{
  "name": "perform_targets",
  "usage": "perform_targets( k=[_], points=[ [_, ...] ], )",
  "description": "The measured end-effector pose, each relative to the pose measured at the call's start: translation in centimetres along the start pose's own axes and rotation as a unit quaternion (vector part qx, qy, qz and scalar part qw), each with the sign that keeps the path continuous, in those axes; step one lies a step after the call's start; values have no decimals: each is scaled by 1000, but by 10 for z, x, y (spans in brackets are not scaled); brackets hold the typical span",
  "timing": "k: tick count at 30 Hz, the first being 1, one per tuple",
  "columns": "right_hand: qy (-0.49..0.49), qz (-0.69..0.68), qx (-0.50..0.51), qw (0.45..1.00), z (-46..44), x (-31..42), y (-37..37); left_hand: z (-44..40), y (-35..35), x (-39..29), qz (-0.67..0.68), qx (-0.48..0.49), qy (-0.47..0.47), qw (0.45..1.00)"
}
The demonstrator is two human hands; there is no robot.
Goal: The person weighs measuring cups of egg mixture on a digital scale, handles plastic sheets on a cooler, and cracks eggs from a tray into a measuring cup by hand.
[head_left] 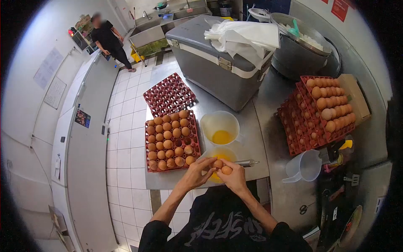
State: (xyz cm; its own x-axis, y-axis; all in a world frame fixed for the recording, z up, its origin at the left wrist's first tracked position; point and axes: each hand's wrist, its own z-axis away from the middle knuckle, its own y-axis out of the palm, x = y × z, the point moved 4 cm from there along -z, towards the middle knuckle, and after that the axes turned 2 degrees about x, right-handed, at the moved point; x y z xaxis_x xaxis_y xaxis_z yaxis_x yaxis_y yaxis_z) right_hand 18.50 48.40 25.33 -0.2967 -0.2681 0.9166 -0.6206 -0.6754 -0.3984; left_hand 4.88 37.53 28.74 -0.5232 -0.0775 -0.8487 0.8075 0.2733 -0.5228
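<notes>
My left hand and my right hand meet over a translucent container with yellow egg liquid in it. A brown egg is between the fingers of both hands; whether its shell is cracked I cannot tell. Another egg sits in the fingers of my right hand. A metal utensil handle sticks out to the right of the container. Just behind stands a translucent jug with yellow liquid at its bottom. To the left is a red tray of eggs, a few of its cups empty.
An empty red egg tray lies behind the full one. A grey cooler box with white plastic bags stands at the back. On the right are stacked egg trays, an empty jug and scissors. Another person stands far left.
</notes>
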Motion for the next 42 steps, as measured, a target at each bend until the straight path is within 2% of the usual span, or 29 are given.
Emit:
perform_targets(
  k=[3, 9, 10, 11, 13, 15, 16, 18, 25, 27, 31, 33, 34, 36, 38, 40, 42],
  points=[
    [21, 17, 8, 1000, -2, 3, 0, -1, -1, 1, -16, 8, -12, 1000],
    [17, -14, 5, 1000, -3, 14, -5, -3, -11, -1, -48, 22, 26, 998],
    [17, -13, 5, 1000, -2, 13, -6, -2, -15, 0, -15, 40, -18, 999],
    [-3, -6, 6, 1000, 0, 13, -7, -2, -17, -1, 18, 59, -62, 996],
    [-20, 0, 5, 1000, 3, 20, -10, -3, -28, -26, -16, 55, -25, 998],
    [-141, 198, -11, 970, 8, 49, -18, -5, -33, -38, -49, 51, 13, 997],
    [-139, 198, -11, 970, 8, 52, -21, -3, -35, -40, -43, 41, 21, 998],
    [-210, 255, -17, 944, 7, 61, -25, -1, -37, -40, -38, 31, 28, 998],
    [-252, 297, -12, 921, 3, 70, -33, -3, -41, -47, -74, 12, 66, 995],
    [-294, 285, -25, 912, 3, 72, -34, -3, -42, -50, -66, 4, 86, 994],
    [-293, 268, -25, 917, 3, 77, -34, 0, -41, -47, -63, 5, 66, 996],
    [-198, 218, 47, 955, 2, 79, -35, 3, -41, -45, -55, 7, 38, 998],
    [-205, 213, 52, 954, 1, 76, -33, 4, -41, -49, -57, -3, 34, 998],
    [-89, 2, 135, 987, -6, 57, -25, 9, -39, -46, -66, -19, 28, 997],
    [-63, -52, 176, 981, -11, 41, -16, 16, -28, -27, 31, 20, -15, 999],
    [-34, -102, 213, 971, -13, 31, -4, 18, -29, -23, 34, 3, 12, 999],
    [-38, -155, 222, 962, -14, 29, 6, 22, -34, -1, 121, -64, -30, 990]
  ],
)
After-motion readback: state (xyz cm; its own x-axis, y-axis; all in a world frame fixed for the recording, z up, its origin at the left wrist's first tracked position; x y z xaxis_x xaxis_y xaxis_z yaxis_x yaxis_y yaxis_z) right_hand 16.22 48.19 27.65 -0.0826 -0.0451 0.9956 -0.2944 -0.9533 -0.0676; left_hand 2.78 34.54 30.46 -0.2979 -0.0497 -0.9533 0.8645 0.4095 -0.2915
